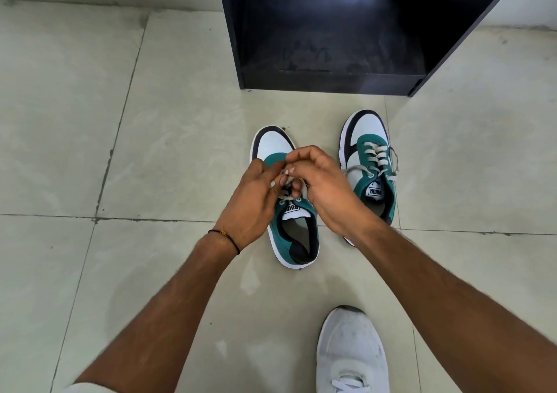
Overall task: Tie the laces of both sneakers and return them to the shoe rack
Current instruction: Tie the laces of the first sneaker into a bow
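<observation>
Two green, white and black sneakers stand side by side on the tiled floor, toes pointing away from me. My left hand (253,202) and my right hand (325,187) meet above the left sneaker (297,235), both pinching its pale laces (286,181); the fingers hide most of the lacing. The right sneaker (369,163) stands apart to the right, its laces (355,169) hanging loose over both sides. The black shoe rack (331,82) stands just beyond the sneakers, its lowest shelf bare and dusty.
My own foot in a white shoe (352,353) rests on the floor at the bottom right. Pale floor tiles spread to the left and right. A light wall runs along the top behind the rack.
</observation>
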